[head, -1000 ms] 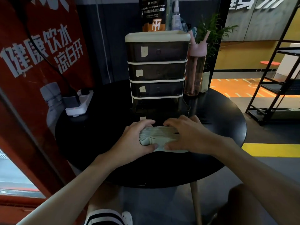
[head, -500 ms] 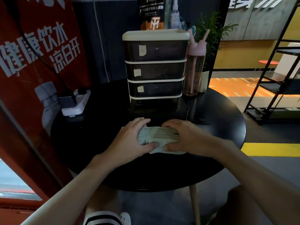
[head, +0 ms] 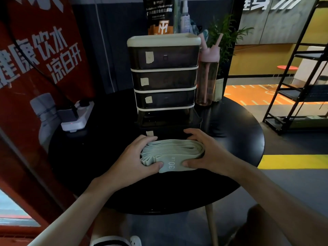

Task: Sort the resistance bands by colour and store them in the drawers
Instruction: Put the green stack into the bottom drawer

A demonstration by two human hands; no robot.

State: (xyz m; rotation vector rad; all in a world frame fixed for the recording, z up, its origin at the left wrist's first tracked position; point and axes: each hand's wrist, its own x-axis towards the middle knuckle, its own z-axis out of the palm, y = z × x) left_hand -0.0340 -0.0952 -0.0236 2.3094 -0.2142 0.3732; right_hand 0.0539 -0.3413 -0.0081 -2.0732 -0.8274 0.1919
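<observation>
A stack of pale green resistance bands (head: 173,152), the front one marked "30 LB", lies on the round black table (head: 106,153). My left hand (head: 136,158) grips the stack's left end, fingers over the top and thumb at the front. My right hand (head: 205,151) grips its right end the same way. Just behind the bands stands the dark drawer unit (head: 164,80) with a cream top. Its three upper drawers are closed, each with a small paper label. The bottom drawer (head: 168,121) is pulled out toward the stack, and its inside is dark.
A white power strip (head: 78,116) with a plugged-in adapter lies at the table's left. A pink bottle (head: 207,75) stands right of the drawer unit, with a potted plant (head: 223,50) behind. A black metal rack (head: 301,71) stands to the right.
My hands have shifted outward to the ends of the band stack, uncovering its top and the "30 LB" marking. The stack stays in front of the open bottom drawer.
</observation>
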